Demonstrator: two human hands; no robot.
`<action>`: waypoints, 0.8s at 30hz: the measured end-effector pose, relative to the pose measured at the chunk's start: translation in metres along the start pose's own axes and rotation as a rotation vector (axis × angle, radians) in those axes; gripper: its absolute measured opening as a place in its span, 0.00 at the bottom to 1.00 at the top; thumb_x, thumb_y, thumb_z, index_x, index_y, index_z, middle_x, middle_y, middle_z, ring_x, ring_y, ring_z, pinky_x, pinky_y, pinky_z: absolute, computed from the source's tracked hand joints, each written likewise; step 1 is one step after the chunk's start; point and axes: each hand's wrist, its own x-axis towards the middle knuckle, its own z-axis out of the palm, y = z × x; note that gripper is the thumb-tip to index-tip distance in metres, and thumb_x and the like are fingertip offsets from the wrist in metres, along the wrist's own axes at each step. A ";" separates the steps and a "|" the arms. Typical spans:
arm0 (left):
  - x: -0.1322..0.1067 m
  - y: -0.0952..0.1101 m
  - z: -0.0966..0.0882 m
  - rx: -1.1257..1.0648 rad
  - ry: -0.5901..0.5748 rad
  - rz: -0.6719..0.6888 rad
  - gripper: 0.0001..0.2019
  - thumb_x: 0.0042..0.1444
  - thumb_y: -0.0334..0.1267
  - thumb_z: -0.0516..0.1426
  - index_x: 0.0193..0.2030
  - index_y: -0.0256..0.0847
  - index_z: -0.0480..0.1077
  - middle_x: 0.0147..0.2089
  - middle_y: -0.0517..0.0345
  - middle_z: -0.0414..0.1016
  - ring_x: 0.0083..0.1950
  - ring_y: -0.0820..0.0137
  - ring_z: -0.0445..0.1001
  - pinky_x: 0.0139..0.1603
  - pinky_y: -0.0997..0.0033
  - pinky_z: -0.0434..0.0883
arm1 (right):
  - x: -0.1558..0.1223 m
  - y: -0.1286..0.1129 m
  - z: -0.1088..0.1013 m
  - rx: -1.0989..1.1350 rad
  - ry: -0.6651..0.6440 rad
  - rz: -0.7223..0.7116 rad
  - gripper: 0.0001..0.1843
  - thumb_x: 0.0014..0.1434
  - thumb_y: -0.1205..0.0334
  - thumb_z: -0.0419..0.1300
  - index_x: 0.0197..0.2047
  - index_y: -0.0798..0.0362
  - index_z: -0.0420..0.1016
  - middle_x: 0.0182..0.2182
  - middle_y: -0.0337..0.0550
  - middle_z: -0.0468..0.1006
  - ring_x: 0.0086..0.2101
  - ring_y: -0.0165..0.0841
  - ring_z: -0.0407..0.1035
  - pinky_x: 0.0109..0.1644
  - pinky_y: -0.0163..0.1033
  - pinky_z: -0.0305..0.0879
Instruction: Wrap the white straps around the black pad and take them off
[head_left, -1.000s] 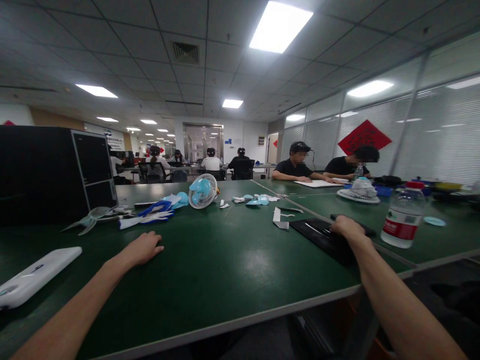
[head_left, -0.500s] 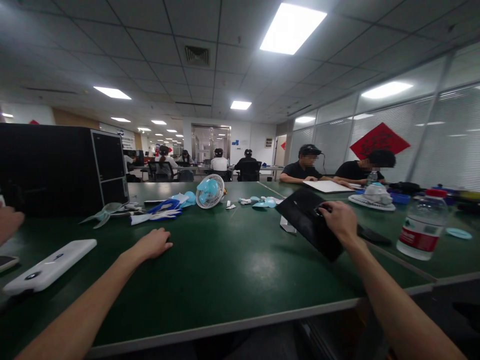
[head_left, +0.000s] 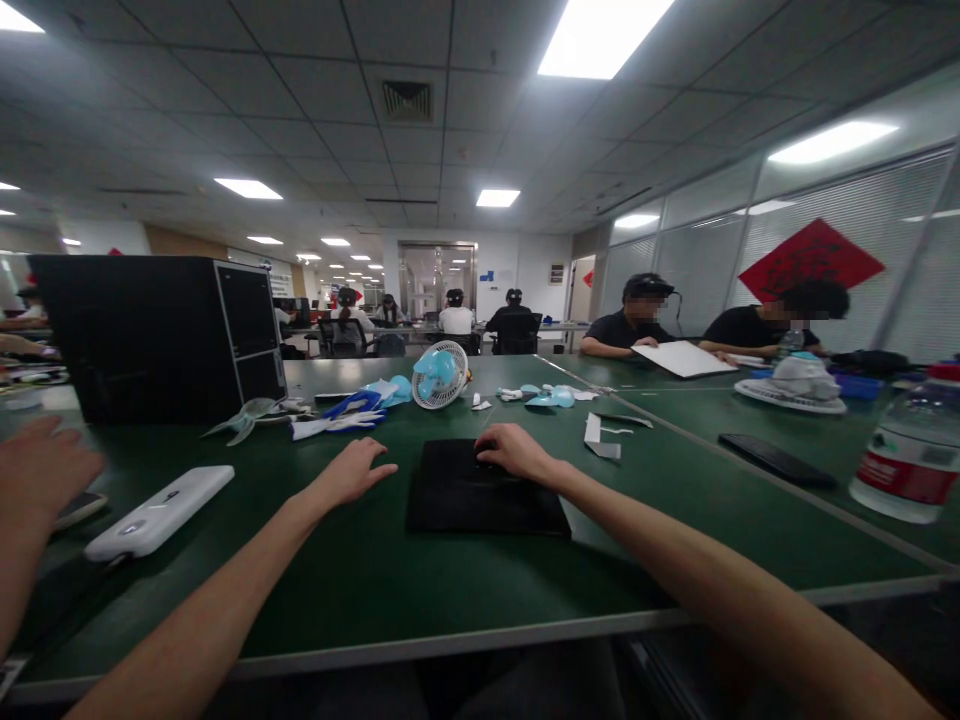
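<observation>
A flat black panel (head_left: pixel 480 505) lies at the middle of the green table (head_left: pixel 337 590), near its front edge. My right hand (head_left: pixel 517 452) is over the panel's upper part, its fingers curled and closed on a small dark part there that they mostly cover. To the left of the panel, my left hand (head_left: pixel 356 470) rests low over the table, fingers forward and thumb spread, holding nothing. A gap separates it from the panel. Behind it lie blue-and-white gloves (head_left: pixel 337 418) and a small fan (head_left: pixel 441 375) with light blue blades.
Another person's hand (head_left: pixel 45 470) reaches in from the left, near a white power bank (head_left: pixel 161 510). A black computer case (head_left: pixel 142 340) stands behind. On the right are a folded white strip (head_left: pixel 596 435), a dark phone-like slab (head_left: pixel 772 458) and a water bottle (head_left: pixel 907 450).
My right hand has brought the black panel leftward, from tilted in the air to flat on the table. My left hand's thumb has spread. The view has shifted; the other person's hand reaches further in.
</observation>
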 end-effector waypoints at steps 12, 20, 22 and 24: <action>-0.001 0.033 0.014 -0.170 -0.125 0.057 0.38 0.45 0.64 0.54 0.59 0.40 0.63 0.61 0.46 0.63 0.61 0.55 0.61 0.59 0.58 0.58 | 0.012 0.004 0.018 -0.180 -0.004 0.098 0.17 0.61 0.55 0.54 0.50 0.56 0.69 0.48 0.47 0.70 0.45 0.37 0.67 0.48 0.45 0.66; -0.001 0.035 0.012 -0.127 -0.138 0.090 0.38 0.47 0.63 0.53 0.58 0.38 0.64 0.60 0.46 0.65 0.59 0.56 0.62 0.58 0.60 0.60 | -0.034 0.099 -0.039 -0.531 0.086 0.573 0.21 0.56 0.60 0.58 0.49 0.64 0.66 0.48 0.65 0.68 0.48 0.48 0.66 0.48 0.47 0.63; 0.000 0.035 0.012 -0.122 -0.130 0.095 0.37 0.46 0.63 0.53 0.57 0.39 0.65 0.59 0.47 0.66 0.59 0.56 0.62 0.58 0.60 0.60 | -0.047 0.118 -0.044 -0.560 0.070 0.658 0.24 0.55 0.57 0.59 0.51 0.64 0.65 0.48 0.66 0.68 0.48 0.49 0.67 0.47 0.48 0.64; -0.001 0.034 0.012 -0.118 -0.128 0.091 0.37 0.45 0.64 0.53 0.57 0.40 0.65 0.59 0.48 0.66 0.58 0.56 0.63 0.57 0.61 0.61 | -0.055 0.131 -0.046 -0.569 0.043 0.716 0.26 0.55 0.55 0.59 0.52 0.64 0.65 0.48 0.66 0.68 0.47 0.49 0.68 0.46 0.48 0.65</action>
